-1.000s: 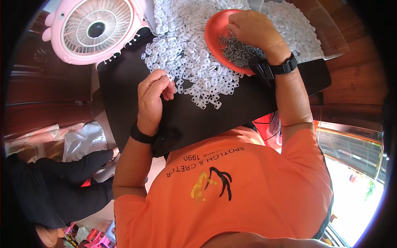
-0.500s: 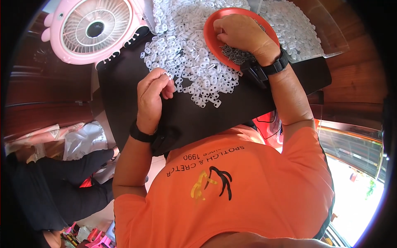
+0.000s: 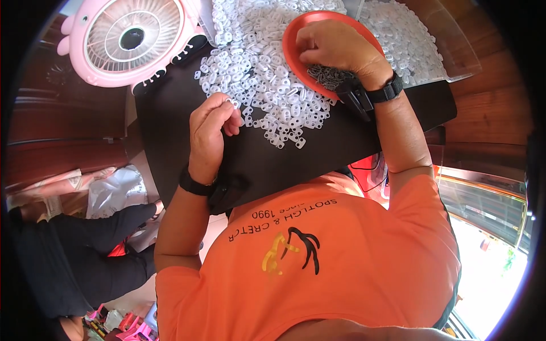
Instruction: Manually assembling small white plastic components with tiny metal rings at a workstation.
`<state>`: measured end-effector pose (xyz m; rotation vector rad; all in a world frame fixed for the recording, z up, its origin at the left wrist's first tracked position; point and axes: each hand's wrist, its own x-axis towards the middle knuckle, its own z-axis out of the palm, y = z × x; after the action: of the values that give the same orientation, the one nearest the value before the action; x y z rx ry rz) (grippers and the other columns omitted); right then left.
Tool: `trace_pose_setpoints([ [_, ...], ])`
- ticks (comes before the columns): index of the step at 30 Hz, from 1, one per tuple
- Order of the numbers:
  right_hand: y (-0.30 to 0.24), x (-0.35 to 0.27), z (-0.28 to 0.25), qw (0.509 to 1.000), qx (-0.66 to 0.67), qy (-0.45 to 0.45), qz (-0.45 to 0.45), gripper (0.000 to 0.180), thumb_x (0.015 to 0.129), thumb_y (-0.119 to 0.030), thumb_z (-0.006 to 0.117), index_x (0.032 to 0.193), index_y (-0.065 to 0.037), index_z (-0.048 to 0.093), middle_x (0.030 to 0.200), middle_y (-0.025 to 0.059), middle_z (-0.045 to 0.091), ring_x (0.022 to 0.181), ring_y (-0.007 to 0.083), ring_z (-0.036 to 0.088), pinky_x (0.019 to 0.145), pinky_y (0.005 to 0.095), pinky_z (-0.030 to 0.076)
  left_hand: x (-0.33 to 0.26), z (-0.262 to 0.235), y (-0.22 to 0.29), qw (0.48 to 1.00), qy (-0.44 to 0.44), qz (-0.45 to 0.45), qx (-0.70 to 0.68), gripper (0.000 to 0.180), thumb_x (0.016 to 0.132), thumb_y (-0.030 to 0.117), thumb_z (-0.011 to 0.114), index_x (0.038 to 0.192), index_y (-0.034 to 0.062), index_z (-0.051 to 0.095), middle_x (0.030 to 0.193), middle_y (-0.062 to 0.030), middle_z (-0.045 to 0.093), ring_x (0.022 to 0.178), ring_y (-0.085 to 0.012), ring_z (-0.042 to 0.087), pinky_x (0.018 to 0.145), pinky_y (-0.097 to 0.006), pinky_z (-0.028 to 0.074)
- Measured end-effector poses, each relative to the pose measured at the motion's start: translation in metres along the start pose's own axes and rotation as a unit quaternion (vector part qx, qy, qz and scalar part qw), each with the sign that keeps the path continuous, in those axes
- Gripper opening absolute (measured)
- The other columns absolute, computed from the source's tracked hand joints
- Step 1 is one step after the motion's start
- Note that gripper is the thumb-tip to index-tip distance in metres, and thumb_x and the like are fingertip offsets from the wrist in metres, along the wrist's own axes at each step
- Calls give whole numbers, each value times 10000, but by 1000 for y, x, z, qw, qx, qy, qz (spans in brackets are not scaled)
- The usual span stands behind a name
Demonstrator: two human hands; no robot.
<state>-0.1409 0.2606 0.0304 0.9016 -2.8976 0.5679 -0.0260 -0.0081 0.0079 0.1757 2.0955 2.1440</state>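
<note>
I have the left hand (image 3: 209, 126) at the white heap (image 3: 284, 85), fingers pinching one white piece (image 3: 232, 103) over the counter (image 3: 273, 165). Right hand (image 3: 341, 48) arched across the red bowl (image 3: 290, 41), fingers curled — grip I cannot tell. Since a second ago: shifted left, hiding more grey metal pieces (image 3: 329, 76).

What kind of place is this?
Probably a small workshop or a home workspace, though I can't be sure which: a black table bears heaped small white pieces and a red bowl of grey metal parts, with a pink household-style fan nearby.
</note>
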Motion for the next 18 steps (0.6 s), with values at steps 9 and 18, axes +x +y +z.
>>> trace_pose_setpoints([
  [9, -1, 0, 15, 986, -167, 13, -3, 106, 787, -133, 543, 822, -71, 622, 740, 126, 634, 742, 323, 614, 653, 436, 469, 1, 2, 0, 1000, 0, 2, 6, 236, 887, 165, 454, 727, 18, 547, 650, -43, 560, 564, -98, 482, 540, -232, 377],
  [18, -5, -4, 13, 990, -134, 42, -27, 146, 760, -63, 513, 853, -62, 624, 750, 146, 637, 742, 347, 608, 656, 451, 465, 0, 1, -1, 999, -8, 13, 29, 238, 908, 180, 417, 753, 34, 522, 656, -57, 538, 566, -114, 476, 542, -241, 364],
])
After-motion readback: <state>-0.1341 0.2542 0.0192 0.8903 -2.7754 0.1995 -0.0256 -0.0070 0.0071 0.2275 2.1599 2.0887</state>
